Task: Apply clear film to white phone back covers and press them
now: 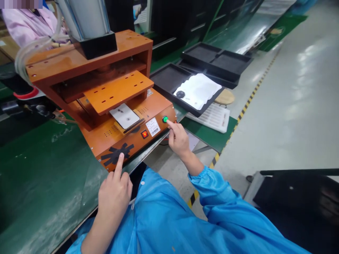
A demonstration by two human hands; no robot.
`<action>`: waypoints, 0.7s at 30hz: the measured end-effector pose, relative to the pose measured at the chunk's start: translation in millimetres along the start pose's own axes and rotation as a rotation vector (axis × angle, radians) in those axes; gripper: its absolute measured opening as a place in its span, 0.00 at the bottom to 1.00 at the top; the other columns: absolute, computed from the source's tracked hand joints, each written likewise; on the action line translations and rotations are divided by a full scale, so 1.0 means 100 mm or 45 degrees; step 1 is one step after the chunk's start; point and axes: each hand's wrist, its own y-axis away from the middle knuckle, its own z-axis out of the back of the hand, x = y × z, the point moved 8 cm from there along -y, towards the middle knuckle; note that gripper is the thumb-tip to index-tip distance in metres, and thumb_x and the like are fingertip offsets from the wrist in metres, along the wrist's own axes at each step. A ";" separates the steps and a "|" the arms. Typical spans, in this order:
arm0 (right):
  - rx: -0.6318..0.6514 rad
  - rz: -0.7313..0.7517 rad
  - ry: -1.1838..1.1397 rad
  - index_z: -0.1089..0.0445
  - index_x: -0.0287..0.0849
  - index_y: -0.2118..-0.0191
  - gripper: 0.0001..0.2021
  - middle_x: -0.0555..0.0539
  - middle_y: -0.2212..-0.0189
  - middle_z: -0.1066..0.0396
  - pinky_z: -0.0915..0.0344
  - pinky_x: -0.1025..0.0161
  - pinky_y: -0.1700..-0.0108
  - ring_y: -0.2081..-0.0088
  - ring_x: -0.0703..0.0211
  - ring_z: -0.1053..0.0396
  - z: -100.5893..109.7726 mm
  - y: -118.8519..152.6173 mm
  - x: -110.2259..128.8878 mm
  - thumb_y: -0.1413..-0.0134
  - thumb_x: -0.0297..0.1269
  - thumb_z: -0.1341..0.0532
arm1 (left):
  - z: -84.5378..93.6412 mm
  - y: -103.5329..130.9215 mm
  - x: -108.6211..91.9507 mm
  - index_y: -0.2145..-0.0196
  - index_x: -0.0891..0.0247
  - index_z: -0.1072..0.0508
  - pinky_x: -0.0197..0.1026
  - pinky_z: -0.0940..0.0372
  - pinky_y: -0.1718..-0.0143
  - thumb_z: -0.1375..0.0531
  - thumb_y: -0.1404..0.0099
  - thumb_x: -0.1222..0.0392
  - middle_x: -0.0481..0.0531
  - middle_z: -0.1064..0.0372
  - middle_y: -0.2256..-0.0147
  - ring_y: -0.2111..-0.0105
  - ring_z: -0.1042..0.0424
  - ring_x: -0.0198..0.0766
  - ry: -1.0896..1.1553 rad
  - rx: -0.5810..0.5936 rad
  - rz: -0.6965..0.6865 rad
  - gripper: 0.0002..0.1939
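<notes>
An orange press machine (92, 137) stands on the green table. Under its raised orange plate (120, 91) lies a flat white piece (126, 117) on a small holder. My left hand (115, 188) has its index finger stretched onto the black tape (116, 154) on the machine's front, its other fingers curled in with nothing visible in them. At the right end of the front panel, my right hand (179, 139) touches the green button (165, 119) with its index finger, the other fingers folded. A red switch (144, 134) glows between the two hands.
Black trays (169, 76) sit behind the machine, one bearing a white sheet (202, 88) with a round black part. A white ribbed tray (212, 116) lies beyond. One person in pink (29, 23) is at the upper left. A dark cart (299, 197) stands at the lower right.
</notes>
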 end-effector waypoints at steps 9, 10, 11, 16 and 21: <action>0.055 -0.139 -0.215 0.30 0.45 0.34 0.23 0.40 0.52 0.26 0.26 0.55 0.53 0.56 0.53 0.27 0.14 -0.05 -0.06 0.29 0.35 0.48 | 0.12 0.01 0.13 0.67 0.59 0.23 0.40 0.40 0.79 0.44 0.23 0.57 0.56 0.30 0.32 0.73 0.24 0.37 0.435 -0.038 0.213 0.14; 0.032 -0.185 -0.364 0.30 0.45 0.35 0.21 0.40 0.53 0.26 0.26 0.56 0.55 0.59 0.54 0.27 0.19 0.04 0.02 0.27 0.39 0.47 | 0.17 0.00 0.10 0.66 0.59 0.22 0.40 0.34 0.75 0.43 0.23 0.56 0.58 0.26 0.37 0.67 0.21 0.40 0.607 -0.110 0.217 0.14; 0.037 -0.221 -0.539 0.30 0.44 0.37 0.20 0.41 0.54 0.26 0.26 0.57 0.58 0.62 0.56 0.27 0.21 0.15 0.13 0.26 0.45 0.45 | 0.21 -0.02 0.06 0.65 0.59 0.21 0.40 0.29 0.69 0.43 0.23 0.55 0.59 0.23 0.44 0.62 0.20 0.43 0.789 -0.177 0.219 0.14; 0.532 -0.226 -1.163 0.25 0.42 0.54 0.28 0.43 0.61 0.23 0.26 0.57 0.56 0.61 0.55 0.25 0.13 0.67 0.89 0.33 0.66 0.39 | 0.01 -0.18 -0.22 0.56 0.58 0.18 0.40 0.24 0.55 0.43 0.21 0.51 0.56 0.23 0.54 0.54 0.20 0.44 1.422 -0.211 0.413 0.15; 0.264 -0.478 -0.919 0.26 0.44 0.60 0.21 0.48 0.66 0.24 0.27 0.60 0.62 0.66 0.57 0.26 0.54 -0.04 0.11 0.32 0.59 0.37 | -0.24 -0.12 -0.22 0.37 0.57 0.25 0.48 0.23 0.47 0.40 0.23 0.47 0.59 0.25 0.45 0.49 0.20 0.47 1.443 -0.144 0.375 0.22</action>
